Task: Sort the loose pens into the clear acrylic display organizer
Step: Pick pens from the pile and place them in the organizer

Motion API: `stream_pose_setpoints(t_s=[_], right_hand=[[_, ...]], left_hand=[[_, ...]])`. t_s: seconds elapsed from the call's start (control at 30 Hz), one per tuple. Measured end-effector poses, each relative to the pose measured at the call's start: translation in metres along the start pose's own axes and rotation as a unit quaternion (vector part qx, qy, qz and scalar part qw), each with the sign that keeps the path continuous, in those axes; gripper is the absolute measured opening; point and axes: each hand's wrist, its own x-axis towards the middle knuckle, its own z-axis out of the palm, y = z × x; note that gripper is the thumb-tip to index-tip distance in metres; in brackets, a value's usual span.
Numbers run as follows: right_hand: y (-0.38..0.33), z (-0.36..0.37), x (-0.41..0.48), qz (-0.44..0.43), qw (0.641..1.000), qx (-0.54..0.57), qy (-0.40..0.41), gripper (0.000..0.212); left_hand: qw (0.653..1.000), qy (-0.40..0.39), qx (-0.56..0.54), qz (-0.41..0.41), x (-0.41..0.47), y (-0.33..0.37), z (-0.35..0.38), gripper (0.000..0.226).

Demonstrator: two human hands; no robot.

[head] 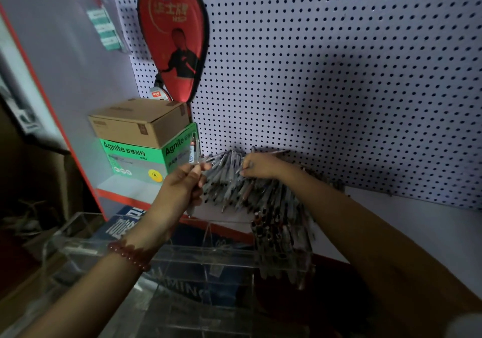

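Head view: left fingers [198, 168] pinch a pen [193, 148]; right fingers [247, 171] grip pens [232, 189].

This is looking like a stationery shop: a pegboard wall [339, 76] is running across the far side, with a red racket cover [173, 40] hanging on it at the left. Boxed stock is sitting stacked below, a brown carton [138, 123] on a green box [135, 160], left of a heap of pens [247, 191].
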Motion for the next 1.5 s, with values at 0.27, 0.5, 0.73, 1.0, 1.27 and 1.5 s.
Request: stream_pose_setpoints(t_s=[0.27,0.5,0.73,1.0,1.27,1.5], right_hand=[[-0.008,-0.017,-0.035,-0.006,0.968,0.162,0.191,0.006],[-0.078,-0.018,-0.116,-0.169,0.949,0.205,0.171,0.012],[-0.099,0.007,-0.134,-0.199,0.960,0.110,0.163,0.015],[-0.104,0.003,-0.125,-0.157,0.892,0.351,0.237,0.028],[-0.099,0.013,-0.118,-0.170,0.923,0.158,0.306,0.031],[-0.099,0.031,-0.118,-0.116,0.977,0.043,0.173,0.025]], left_hand=[[1.000,-0.001,-0.011,-0.003,0.000,0.002,-0.003,0.027],[0.989,-0.047,-0.139,-0.013,-0.005,0.017,0.005,0.028],[0.980,-0.054,-0.189,-0.016,-0.014,0.014,0.000,0.025],[0.989,-0.131,0.009,0.074,-0.018,0.007,-0.006,0.022],[0.950,-0.192,0.217,0.115,-0.011,0.001,-0.021,0.028],[0.936,-0.193,0.278,0.092,-0.009,-0.009,-0.039,0.024]])
